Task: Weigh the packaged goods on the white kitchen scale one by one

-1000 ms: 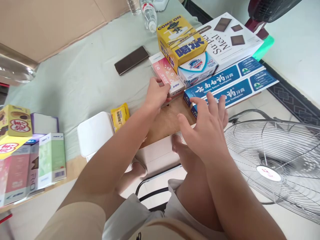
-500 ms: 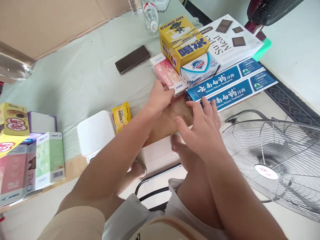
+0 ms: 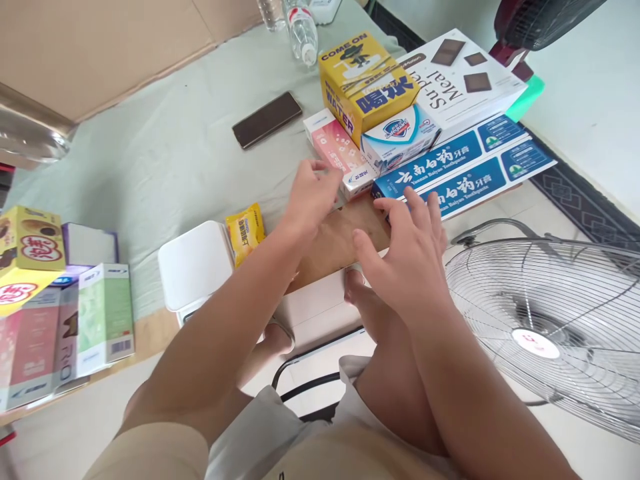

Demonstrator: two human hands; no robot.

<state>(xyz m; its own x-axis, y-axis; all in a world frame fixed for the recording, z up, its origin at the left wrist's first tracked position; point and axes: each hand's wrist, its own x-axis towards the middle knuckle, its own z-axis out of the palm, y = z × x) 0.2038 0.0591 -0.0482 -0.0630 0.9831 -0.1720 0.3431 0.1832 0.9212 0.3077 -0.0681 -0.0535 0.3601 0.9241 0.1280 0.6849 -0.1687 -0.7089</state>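
My left hand [image 3: 315,197] is beside the near end of a pink and white box [image 3: 337,150]; its fingers are loosely bent and hold nothing. My right hand [image 3: 407,243] is open, fingers spread, at the near left end of two blue toothpaste boxes [image 3: 463,187] lying side by side. Its fingertips cover part of the nearer one; whether they touch it, I cannot tell. Behind the toothpaste stands a white and blue soap box [image 3: 399,139]. A yellow box [image 3: 367,83] is next to it, and a large white box [image 3: 465,80] lies behind.
A phone [image 3: 267,120] lies on the green cloth. Left of my forearm are a yellow packet [image 3: 245,233] and a white scale [image 3: 195,267]. Several boxes, one of them green [image 3: 105,313], stand at far left. Plastic bottles [image 3: 303,33] are at the back. A fan [image 3: 540,340] stands at right.
My left hand has drawn back slightly from the end of the pink and white box, its fingers coming off it. My right hand stays nearly in place.
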